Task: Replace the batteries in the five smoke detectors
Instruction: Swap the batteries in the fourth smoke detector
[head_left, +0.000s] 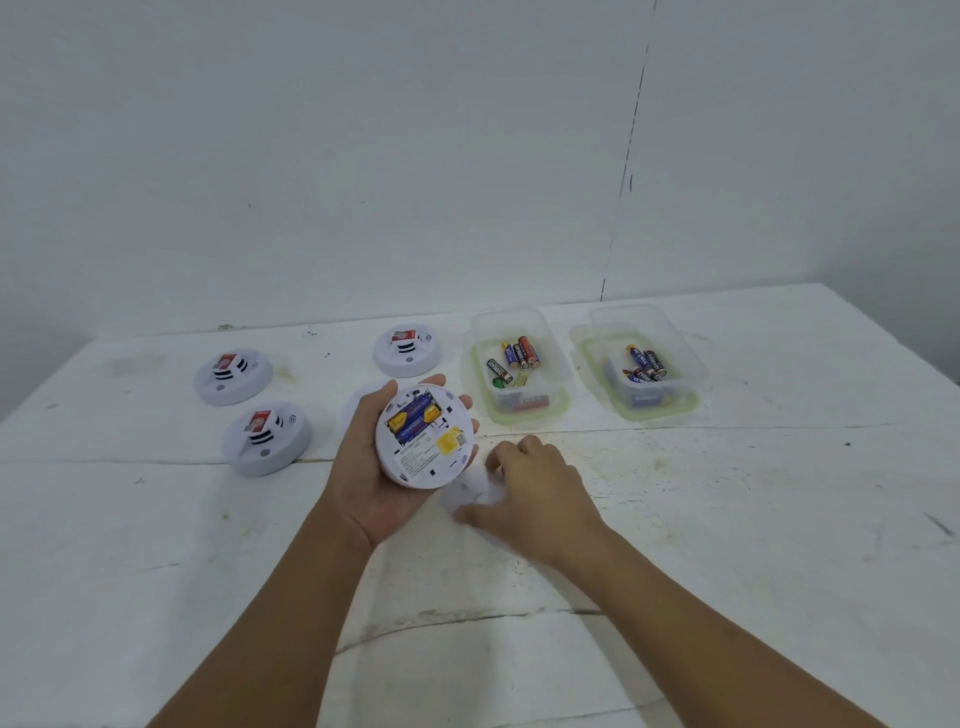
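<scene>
My left hand (363, 467) grips a white round smoke detector (423, 449) turned underside up. Its open battery bay shows blue and yellow batteries (414, 413). My right hand (530, 488) lies on a white round cover plate (470, 491) flat on the table, fingers curled over its edge. Three more white detectors stand face up to the left and behind: one at the far left (232, 375), one nearer (266, 438), one at the back (408, 351). Another white round part (358, 402) shows partly behind my left hand.
Two clear plastic boxes with green rims stand behind my hands, the left box (519, 410) and the right box (670, 408), each holding several loose batteries. A white table (727, 519) with cracks and stains meets a white wall at the back.
</scene>
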